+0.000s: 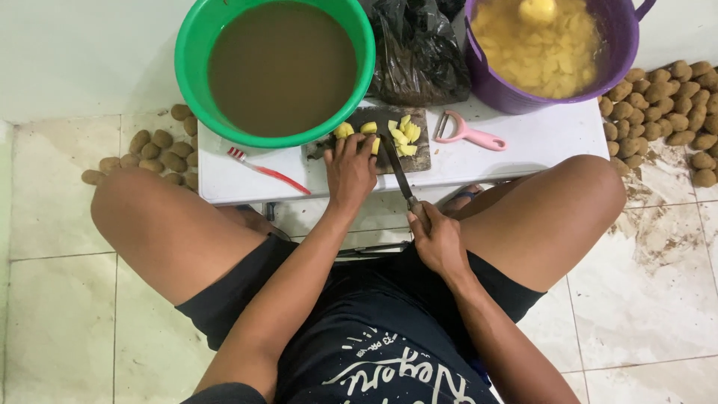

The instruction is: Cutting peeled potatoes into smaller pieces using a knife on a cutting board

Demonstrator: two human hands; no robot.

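Sitting at the low white table (523,146), we have the green basin (196,45) of murky water and purple tub (628,45) of cut pieces beyond the dark cutting board (422,153). Our left hand (350,168) lies flat, fingers spread over the peeled potato (344,130) – right hand (437,239) is wrapped tight on the knife (396,168) handle, blade lying across the board beside the yellow chunks (404,136). Best to curl the fingertips back from the edge – cut straight down.

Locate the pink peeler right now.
In the head view, the pink peeler lies on the white table, right of the cutting board, just below the purple tub.
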